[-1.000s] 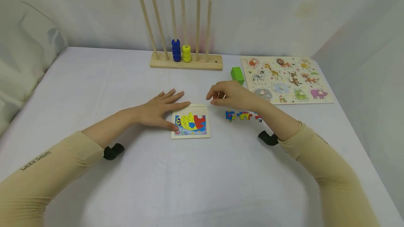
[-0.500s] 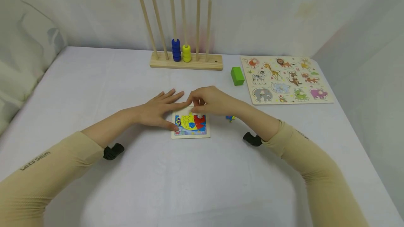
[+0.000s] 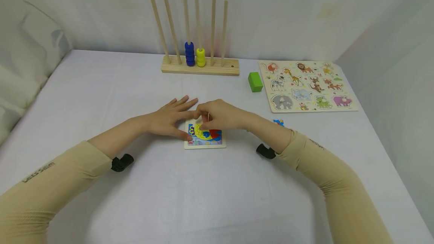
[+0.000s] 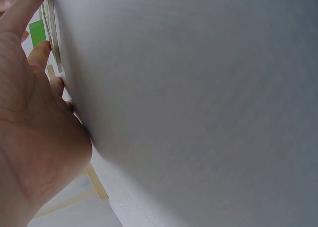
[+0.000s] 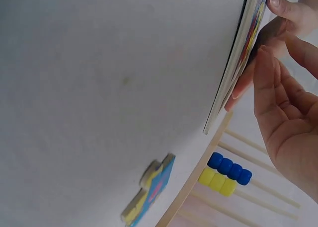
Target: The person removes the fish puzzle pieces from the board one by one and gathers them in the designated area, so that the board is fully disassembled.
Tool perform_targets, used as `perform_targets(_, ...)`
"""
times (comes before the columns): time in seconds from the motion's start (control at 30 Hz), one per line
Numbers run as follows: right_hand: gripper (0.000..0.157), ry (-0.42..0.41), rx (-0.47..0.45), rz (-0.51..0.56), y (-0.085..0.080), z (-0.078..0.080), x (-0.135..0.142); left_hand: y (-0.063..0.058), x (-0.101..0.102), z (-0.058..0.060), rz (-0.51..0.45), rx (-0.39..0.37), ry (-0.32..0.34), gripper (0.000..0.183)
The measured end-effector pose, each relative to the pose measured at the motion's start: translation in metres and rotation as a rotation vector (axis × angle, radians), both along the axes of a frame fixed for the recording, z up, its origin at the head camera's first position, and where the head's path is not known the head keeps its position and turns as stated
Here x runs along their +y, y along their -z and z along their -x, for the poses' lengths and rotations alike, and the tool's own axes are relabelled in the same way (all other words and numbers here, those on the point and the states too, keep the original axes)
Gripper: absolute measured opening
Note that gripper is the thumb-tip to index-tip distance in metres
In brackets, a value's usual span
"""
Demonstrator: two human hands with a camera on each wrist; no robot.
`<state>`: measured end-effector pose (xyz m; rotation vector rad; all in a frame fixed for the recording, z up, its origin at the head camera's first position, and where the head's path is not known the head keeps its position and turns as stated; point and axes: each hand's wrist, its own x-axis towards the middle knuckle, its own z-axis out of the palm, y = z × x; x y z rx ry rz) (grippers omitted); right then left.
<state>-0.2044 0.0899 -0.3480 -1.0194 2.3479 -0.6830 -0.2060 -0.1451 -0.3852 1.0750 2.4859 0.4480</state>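
A small framed jigsaw puzzle [image 3: 205, 146] with a yellow and red fish picture lies on the white table. My left hand [image 3: 166, 120] rests over its left side, fingers spread, thumb at the lower left corner. Over the puzzle's upper middle is my right hand [image 3: 220, 115], with bent fingers and the thumb close over the yellow pieces. In the right wrist view its thumb and index finger stand apart with nothing showing between them. A loose puzzle piece [image 5: 151, 189], blue with pink, lies on the table there. Another bit of a blue puzzle piece [image 3: 278, 122] shows beyond my right forearm.
At the back stands a wooden peg abacus [image 3: 200, 70] with blue beads [image 3: 190, 54] and yellow beads [image 3: 200, 57]. A green block [image 3: 255, 82] sits right of it, beside an animal puzzle board [image 3: 306, 86]. My right forearm covers part of the table.
My right hand has moved left from beside the puzzle to over it, then slightly toward me. Its forearm now hides most of the loose pieces. The left hand stays put.
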Motion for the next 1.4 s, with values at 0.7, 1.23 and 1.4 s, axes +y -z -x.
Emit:
perform_targets(0.7,0.031,-0.013,0.020,-0.032,0.011,-0.003,-0.001,0.000,0.001,0.000,0.008,-0.003,0.001,0.088)
perform_targets(1.23,0.029,0.005,0.015,-0.033,0.013,-0.004,-0.003,0.003,0.001,0.002,0.008,0.000,0.006,0.087)
perform_targets(1.4,0.029,0.013,0.020,-0.043,0.013,-0.005,-0.003,0.001,0.001,0.001,0.006,-0.012,-0.001,0.088)
